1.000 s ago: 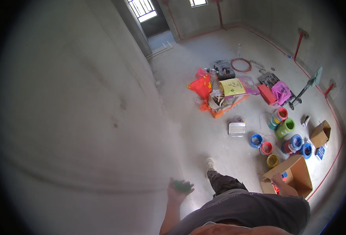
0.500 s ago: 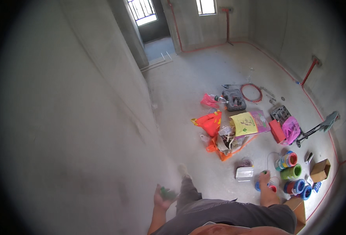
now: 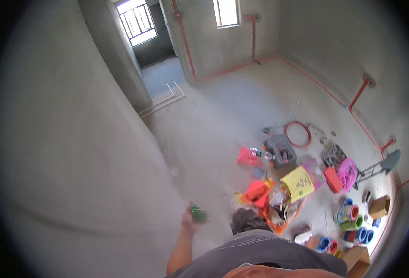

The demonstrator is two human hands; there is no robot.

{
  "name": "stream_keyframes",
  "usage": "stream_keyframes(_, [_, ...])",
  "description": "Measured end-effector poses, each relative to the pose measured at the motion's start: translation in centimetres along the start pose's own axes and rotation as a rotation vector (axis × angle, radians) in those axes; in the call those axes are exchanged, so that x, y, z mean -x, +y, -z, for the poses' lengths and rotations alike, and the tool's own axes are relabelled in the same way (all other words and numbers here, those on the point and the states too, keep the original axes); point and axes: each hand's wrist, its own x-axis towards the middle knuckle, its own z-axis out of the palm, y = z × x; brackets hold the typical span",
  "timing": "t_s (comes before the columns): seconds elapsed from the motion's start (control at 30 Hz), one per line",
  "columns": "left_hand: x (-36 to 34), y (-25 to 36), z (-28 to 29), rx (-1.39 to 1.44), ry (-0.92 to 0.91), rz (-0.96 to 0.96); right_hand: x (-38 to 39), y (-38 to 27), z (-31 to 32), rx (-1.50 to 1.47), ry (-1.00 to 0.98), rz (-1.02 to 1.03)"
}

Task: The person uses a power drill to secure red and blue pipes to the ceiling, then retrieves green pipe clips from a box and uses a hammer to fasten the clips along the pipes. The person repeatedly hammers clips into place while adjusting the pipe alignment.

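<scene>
The two hands are well apart; the left hand [image 3: 189,219] has its fingers curled round some ribbed, hard-looking green pieces [image 3: 198,213], whose number is too blurred to count; they sit low in the view, left of a pale shoe [image 3: 236,202]; the right hand [image 3: 312,243] is partly hidden by the grey shirt [image 3: 260,252], just beside a blue roll [image 3: 323,244], and I cannot tell whether it grips anything. The left wall [image 3: 75,139] is bare, smooth and grey; the floor [image 3: 204,120] is pale and matt; on it lie a thin red ring of tubing [image 3: 310,137], a clear bottle [image 3: 260,153] beside a crumpled pink-red bag [image 3: 247,157], a glossy orange-red bag [image 3: 258,193], a flattened yellow sack [image 3: 298,183], a rumpled pink bag [image 3: 348,174] and, touching that, a rectangular red box [image 3: 333,180]. The yellow sack bears dark printing, too small to read here; a pale line of print crosses the shirt, likewise illegible. Counted: two moulded tool cases [image 3: 281,150], opened and filled with dark shapes; two brown cardboard boxes [image 3: 379,207], open-topped; two bright windows [image 3: 226,13], one barred; at least seven cylindrical rolls [image 3: 351,224] with hollow centres, in blue, red, green and yellow.
</scene>
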Motion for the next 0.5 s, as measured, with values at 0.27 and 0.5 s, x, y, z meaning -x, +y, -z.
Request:
stream_keyframes(0.27, [-21.5,19.0,-1.4,0.137,0.204,0.059,-35.0,-29.3,2.1,-0.926,-0.472,-0.313])
stream_keyframes(0.5, [-35.4,32.4,-0.5,0.404,0.091,-0.122,-74.2,-51.1,21.1,-1.363,-0.609,-0.137])
